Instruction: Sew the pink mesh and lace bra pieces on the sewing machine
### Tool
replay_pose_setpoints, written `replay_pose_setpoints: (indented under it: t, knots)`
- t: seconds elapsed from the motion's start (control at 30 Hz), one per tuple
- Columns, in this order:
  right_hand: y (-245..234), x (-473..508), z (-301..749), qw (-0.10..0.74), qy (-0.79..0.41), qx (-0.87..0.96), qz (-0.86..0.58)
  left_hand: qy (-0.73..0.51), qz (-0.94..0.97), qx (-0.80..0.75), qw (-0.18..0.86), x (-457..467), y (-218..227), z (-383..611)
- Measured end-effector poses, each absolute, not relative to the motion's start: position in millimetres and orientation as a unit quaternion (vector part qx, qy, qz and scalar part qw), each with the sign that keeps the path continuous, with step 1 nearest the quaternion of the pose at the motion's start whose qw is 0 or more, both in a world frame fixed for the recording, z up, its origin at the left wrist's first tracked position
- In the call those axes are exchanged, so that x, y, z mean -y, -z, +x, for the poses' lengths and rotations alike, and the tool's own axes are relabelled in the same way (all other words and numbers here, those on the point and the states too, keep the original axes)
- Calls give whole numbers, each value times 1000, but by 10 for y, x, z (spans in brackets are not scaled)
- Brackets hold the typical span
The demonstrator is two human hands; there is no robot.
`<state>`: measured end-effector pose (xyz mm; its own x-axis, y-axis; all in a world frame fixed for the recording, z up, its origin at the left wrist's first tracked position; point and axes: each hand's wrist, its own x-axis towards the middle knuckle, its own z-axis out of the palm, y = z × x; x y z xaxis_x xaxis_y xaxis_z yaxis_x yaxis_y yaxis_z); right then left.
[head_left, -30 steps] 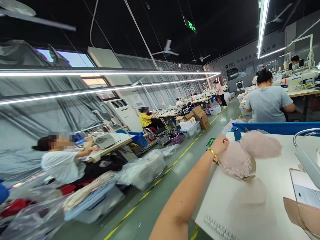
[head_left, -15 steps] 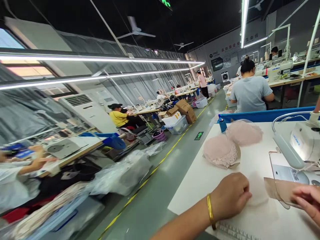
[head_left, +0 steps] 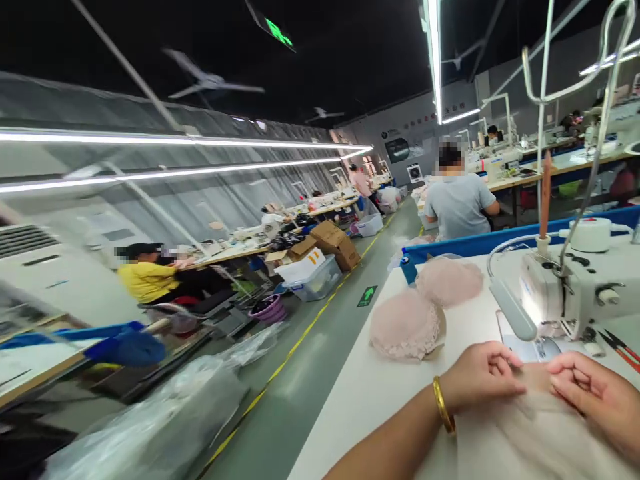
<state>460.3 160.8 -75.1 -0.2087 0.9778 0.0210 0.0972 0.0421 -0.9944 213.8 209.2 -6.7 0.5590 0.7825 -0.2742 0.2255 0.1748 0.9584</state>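
My left hand [head_left: 483, 379], with a gold bracelet on its wrist, pinches the upper edge of a thin sheer beige fabric [head_left: 537, 420]. At the other end of that edge, my right hand [head_left: 585, 387] grips it between thumb and fingers. The cloth hangs below both hands toward me, blurred in its lower part. Just beyond them is the needle area of a white sewing machine [head_left: 545, 293], lit by its lamp. Two pale pink padded cups with lace, a near one [head_left: 405, 323] and a far one [head_left: 450, 280], lie left on the white table [head_left: 345, 407].
Red-handled scissors [head_left: 623, 350] lie at the right. A blue thread spool [head_left: 408, 269] stands behind the cups. Left of the table runs an aisle with a yellow line [head_left: 300, 343] and plastic-wrapped goods [head_left: 165, 407]. A co-worker in grey [head_left: 459, 200] sits ahead.
My view has swung right. My hands, apart before, have come close together, and the left one now grips the sheer fabric too. The fabric has come nearer to me.
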Motion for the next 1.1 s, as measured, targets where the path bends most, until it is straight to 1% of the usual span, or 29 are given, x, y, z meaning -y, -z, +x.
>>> replay_pose_setpoints:
  t: [0.17, 0.27, 0.37, 0.43, 0.6, 0.77, 0.87, 0.97, 1.1]
  knots:
    - [584, -1600, 4651, 421, -496, 574, -497, -216, 629, -433, 609, -2086, 62, 2124]
    - [617, -1542, 4635, 384, -398, 637, -537, -223, 643, -426, 596, -2045, 36, 2114]
    - [657, -1492, 4591, 358, -286, 705, -541, -247, 649, -411, 591, -2019, 32, 2110]
    - [653, -1481, 4560, 352, -253, 729, -530, -262, 639, -401, 601, -2015, 46, 2101]
    - [592, -1509, 4568, 316, -289, 731, -531, -265, 612, -393, 634, -2018, 87, 2082]
    - [592, -1517, 4596, 317, -270, 759, -501, -271, 603, -404, 633, -1984, 36, 2112]
    - [608, -1499, 4554, 321, -267, 753, -508, -284, 608, -401, 624, -1959, 4, 2128]
    - [618, -1489, 4518, 328, -258, 751, -511, -304, 635, -400, 587, -1944, 11, 2125]
    - [597, -1483, 4520, 346, -223, 764, -497, -344, 709, -386, 480, -1929, 59, 2099]
